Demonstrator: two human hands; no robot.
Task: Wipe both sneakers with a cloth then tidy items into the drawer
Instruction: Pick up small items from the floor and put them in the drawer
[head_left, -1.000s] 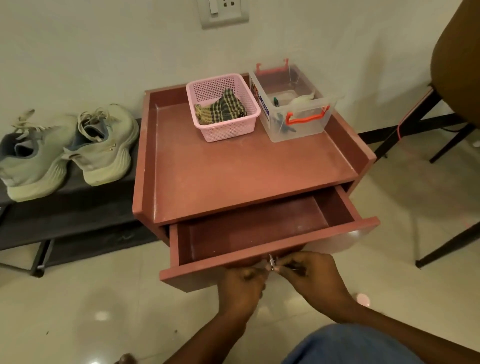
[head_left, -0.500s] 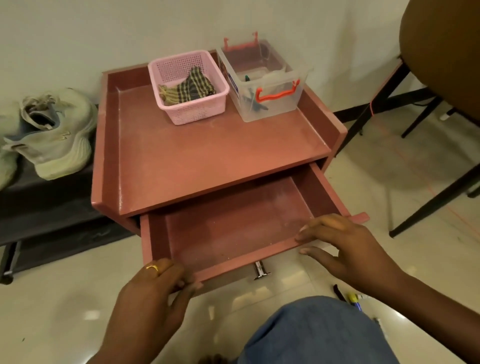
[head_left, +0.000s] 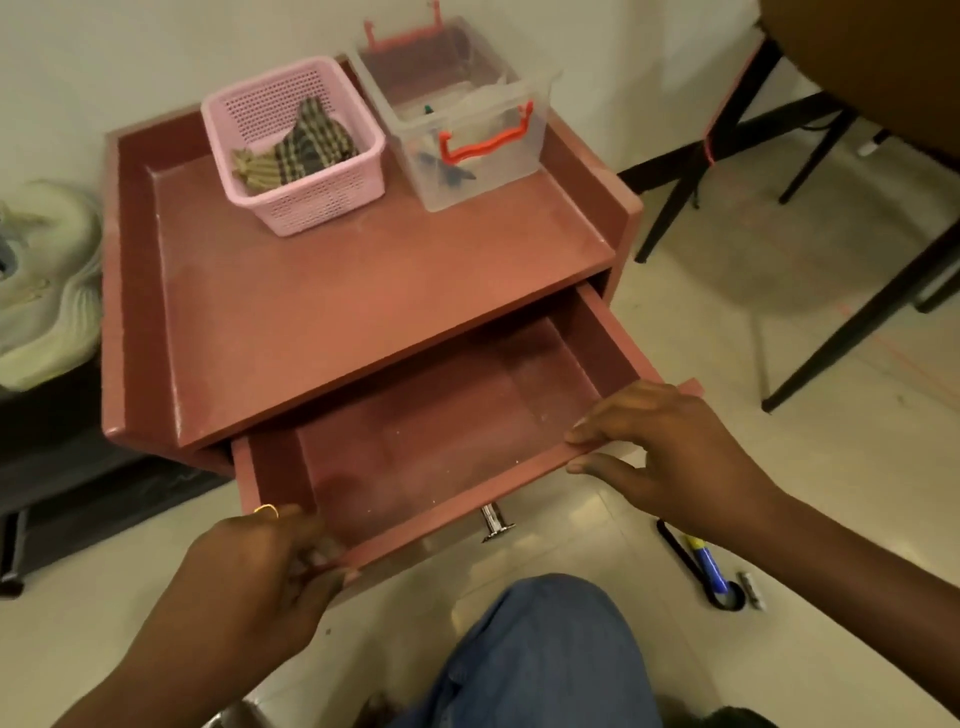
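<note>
The reddish-brown drawer (head_left: 597, 343) stands pulled well out of the small table (head_left: 322, 312), with nothing inside it. My left hand (head_left: 260, 571) grips the drawer's front edge at the left corner. My right hand (head_left: 670, 447) pinches the same front edge near the right corner. A pink basket (head_left: 322, 202) at the table's back holds a checked cloth (head_left: 306, 145). Beside it stands a clear box (head_left: 467, 156) with an orange handle. One pale green sneaker (head_left: 47, 296) shows at the left edge on a dark rack.
A metal knob (head_left: 496, 522) hangs under the drawer front. On the floor at the right lie a blue-and-yellow tool (head_left: 706, 566) on a black loop and a small grey stick (head_left: 750, 590). Black chair legs (head_left: 852, 322) stand at the right. My blue-clad knee (head_left: 540, 649) is below the drawer.
My hands left the knob and moved to the drawer's two front corners. The drawer slid further out. The view swung left to right, so the sneakers drifted to the left edge.
</note>
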